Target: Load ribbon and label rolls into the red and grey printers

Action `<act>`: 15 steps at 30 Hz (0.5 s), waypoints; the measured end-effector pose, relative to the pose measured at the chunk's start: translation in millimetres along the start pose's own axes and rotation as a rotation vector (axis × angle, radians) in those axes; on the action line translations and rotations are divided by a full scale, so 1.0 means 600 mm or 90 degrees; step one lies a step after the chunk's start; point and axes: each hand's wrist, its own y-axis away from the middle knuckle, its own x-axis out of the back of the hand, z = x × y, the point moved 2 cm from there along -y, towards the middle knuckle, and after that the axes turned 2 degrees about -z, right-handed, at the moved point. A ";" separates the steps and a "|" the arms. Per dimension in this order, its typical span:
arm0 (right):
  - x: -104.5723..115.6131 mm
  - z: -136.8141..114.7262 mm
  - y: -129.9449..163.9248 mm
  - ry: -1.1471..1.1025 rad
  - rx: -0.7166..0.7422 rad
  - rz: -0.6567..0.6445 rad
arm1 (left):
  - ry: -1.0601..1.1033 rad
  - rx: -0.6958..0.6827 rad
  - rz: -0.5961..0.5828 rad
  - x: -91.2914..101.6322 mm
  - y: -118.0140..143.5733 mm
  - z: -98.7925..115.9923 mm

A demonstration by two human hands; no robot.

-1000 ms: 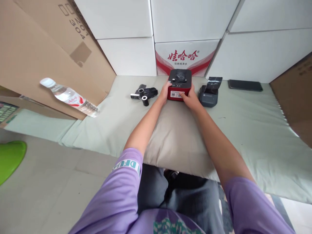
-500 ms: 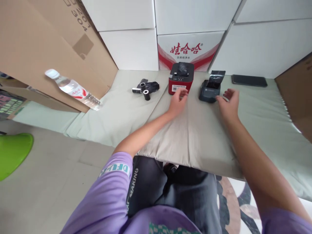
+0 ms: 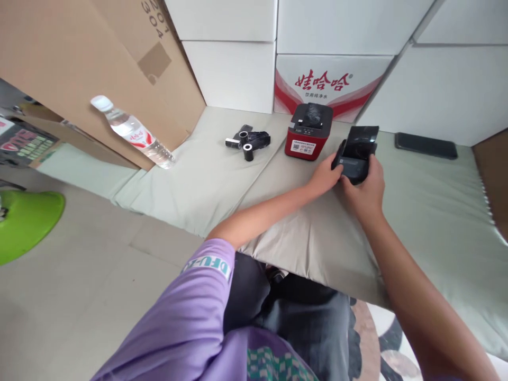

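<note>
A small dark portable label printer sits on the pale green cloth surface, with a strip of glossy black paper standing up out of its top. My left hand grips its left side. Around its right side and front edge wraps my right hand, the thumb near the front. To the left stands a red and black receipt printer, also with black film at its top and a printed label on its front. Small black paper rolls lie farther left beside some crumpled black film.
A black phone lies at the right. A water bottle leans toward the cardboard box at the left. White boxes and a red-and-white carton line the back. A green chair stands on the floor.
My left hand has left the front of the red printer and moved right onto the portable printer. My right hand has closed around the portable printer's right side. The camera view has shifted.
</note>
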 end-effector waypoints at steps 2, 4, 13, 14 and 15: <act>-0.002 -0.041 0.034 0.005 0.010 -0.008 | 0.029 -0.042 0.038 0.035 0.066 0.008; -0.013 -0.087 0.067 -0.021 0.028 -0.046 | 0.048 -0.049 0.057 0.075 0.132 0.013; -0.114 -0.200 0.136 -0.116 -0.029 -0.149 | -0.009 0.047 0.094 0.204 0.256 -0.013; -0.120 -0.200 0.138 -0.118 -0.037 -0.152 | -0.023 0.052 0.094 0.207 0.258 -0.018; -0.123 -0.199 0.139 -0.119 -0.045 -0.151 | -0.034 0.053 0.093 0.210 0.258 -0.022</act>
